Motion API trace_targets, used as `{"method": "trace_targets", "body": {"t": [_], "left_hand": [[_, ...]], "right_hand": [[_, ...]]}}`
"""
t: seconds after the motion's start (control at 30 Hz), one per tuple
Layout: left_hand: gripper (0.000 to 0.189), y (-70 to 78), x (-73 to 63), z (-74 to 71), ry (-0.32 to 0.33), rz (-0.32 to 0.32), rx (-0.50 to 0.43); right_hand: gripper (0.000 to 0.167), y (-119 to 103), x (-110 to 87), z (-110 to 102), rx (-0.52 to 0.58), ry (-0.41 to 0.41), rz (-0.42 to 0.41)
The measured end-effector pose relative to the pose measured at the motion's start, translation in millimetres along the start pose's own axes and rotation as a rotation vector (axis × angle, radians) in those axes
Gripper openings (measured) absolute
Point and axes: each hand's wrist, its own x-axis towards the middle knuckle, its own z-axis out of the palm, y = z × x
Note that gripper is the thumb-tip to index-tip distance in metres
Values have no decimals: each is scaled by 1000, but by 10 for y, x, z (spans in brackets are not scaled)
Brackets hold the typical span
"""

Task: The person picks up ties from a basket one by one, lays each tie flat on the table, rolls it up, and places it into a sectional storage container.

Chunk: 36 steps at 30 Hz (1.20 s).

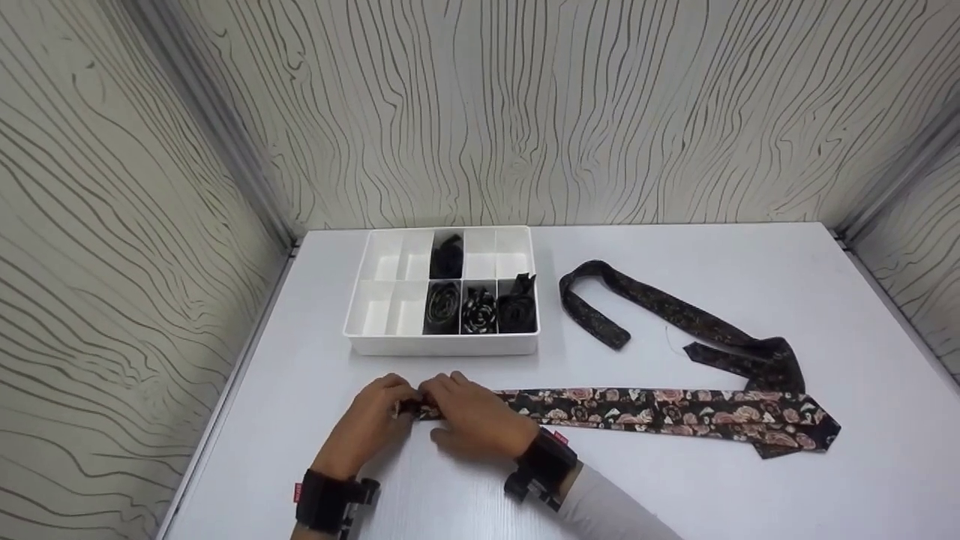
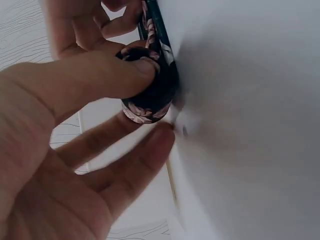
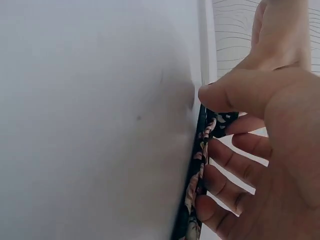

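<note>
A floral necktie, dark with pink roses, lies stretched across the front of the white table, its wide pointed tip to the right. Its left end is wound into a small roll, which my left hand pinches with the thumb on the roll's side and fingers behind. Close beside the roll, my right hand rests its loosely bent fingertips on the flat strip, as the right wrist view shows. The right thumb is held apart from the fingers, near the rolled part.
Behind the hands stands a white divided box with several rolled dark neckties in its compartments. Another dark patterned necktie curves loosely at the right, partly under the floral one. Wood-grain panels border the table.
</note>
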Motion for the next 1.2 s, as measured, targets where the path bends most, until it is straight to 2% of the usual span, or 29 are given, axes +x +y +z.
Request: {"method": "trace_targets", "body": {"t": [0.17, 0.33, 0.43, 0.63, 0.83, 0.93, 1.0, 1.13, 1.2], "left_hand": [[28, -9, -7, 0, -17, -16, -7], [37, 0, -21, -10, -4, 48, 14], [39, 27, -5, -3, 2, 70, 6], [33, 62, 32, 27, 20, 37, -75], [36, 81, 40, 44, 9, 108, -108], [43, 76, 38, 49, -9, 94, -145], [44, 74, 34, 50, -11, 89, -135], [35, 71, 36, 58, 21, 132, -40], [34, 72, 39, 70, 22, 145, -26]], "right_hand": [[50, 6, -24, 3, 16, 10, -5], [48, 21, -55, 21, 73, 53, 6], [44, 19, -61, 39, 68, 83, 6], [36, 23, -51, 43, 76, 86, 27], [32, 69, -7, 44, 97, 145, 22], [31, 93, 5, 42, 154, 160, 22], [34, 103, 8, 34, 199, 154, 30], [44, 119, 6, 23, 232, 144, 30], [46, 123, -2, 22, 236, 144, 32]]}}
